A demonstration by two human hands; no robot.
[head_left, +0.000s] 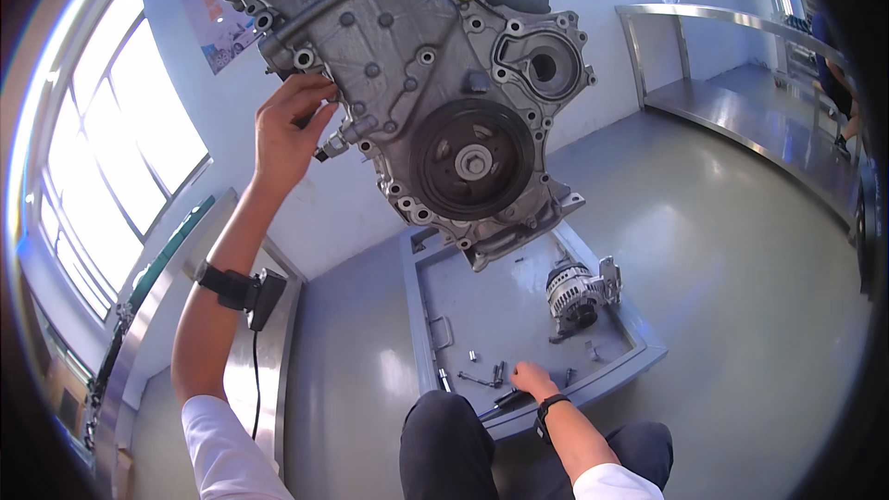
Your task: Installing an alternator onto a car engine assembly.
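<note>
My left hand is raised to the left side of a grey metal engine. Its thumb and fingers are pinched against the edge of the cover, and what is between them is hidden. Just below those fingers a small sensor-like fitting sticks out. Low over the stand's tray, my right hand is closed, its fingers curled down. A black-handled tool lies right against it; whether the fingers grip it cannot be made out. A dark round pulley faces me on the engine.
An alternator rests on the tray's right side. Several sockets and small tools lie near its front edge, by my knees. Metal benches stand at left and right. Another person is at the far right.
</note>
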